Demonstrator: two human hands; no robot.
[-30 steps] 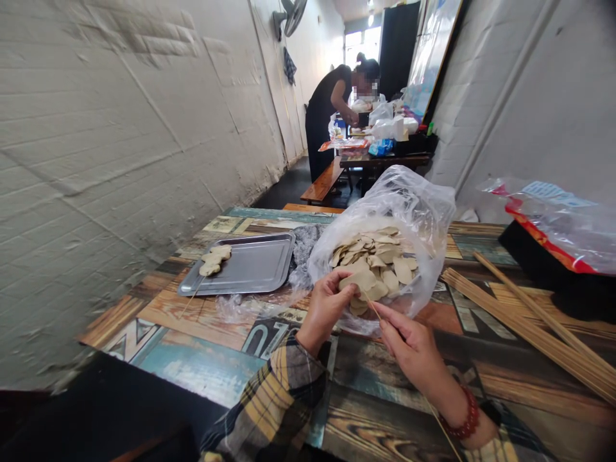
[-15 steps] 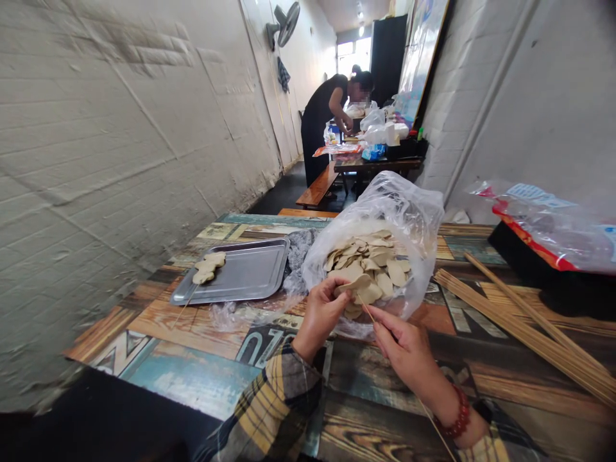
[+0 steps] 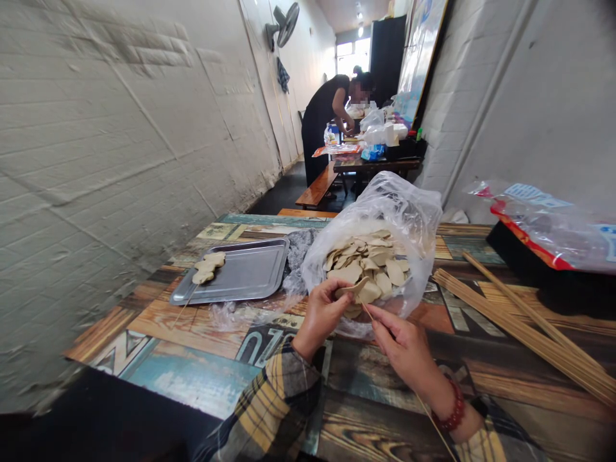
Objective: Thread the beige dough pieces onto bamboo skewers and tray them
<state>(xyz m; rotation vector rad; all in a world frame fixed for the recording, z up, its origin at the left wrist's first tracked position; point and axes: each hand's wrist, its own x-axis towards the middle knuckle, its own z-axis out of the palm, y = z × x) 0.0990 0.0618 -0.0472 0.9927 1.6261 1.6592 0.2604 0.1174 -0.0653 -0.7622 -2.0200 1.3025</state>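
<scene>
- The clear plastic bag [image 3: 414, 205] is the landmark: a pile of pale flat slices [image 3: 356, 256] fills its open mouth, the lower part hidden behind the hands.
- At the bag's near edge, the left hand [image 3: 321, 317] has thumb and fingers clamped on one slice [image 3: 355, 289]; the fingers cover part of it.
- Just right of that, before the bag, the right hand [image 3: 407, 346] pinches a thin skewer [image 3: 430, 414] between thumb and fingers, its other fingers curled. The palm hides the skewer's middle, and the picture's bottom edge cuts off its rear end. Whether the tip touches the slice is hard to tell.
- Left of the bag, pale figures resembling 0 and 1 show on the patterned tabletop [image 3: 192, 372], partly behind the left forearm.
- Right of the bag, a clear-and-red package [image 3: 534, 240] bears pale lettering too blurred to read, and is cut off by the picture's edge. A black box [image 3: 513, 256] sits under it.
- Also right of the bag lies a bundle of sticks [image 3: 510, 321], its near ends cut off.
- Left of the bag, a metal tray [image 3: 255, 269] carries skewered slices [image 3: 209, 266], the stick overhanging its rim; crumpled clear plastic [image 3: 298, 256] fills the space between.
- Far beyond the bag, a person [image 3: 325, 112] in dark clothes bends over another, cluttered table [image 3: 375, 163].
</scene>
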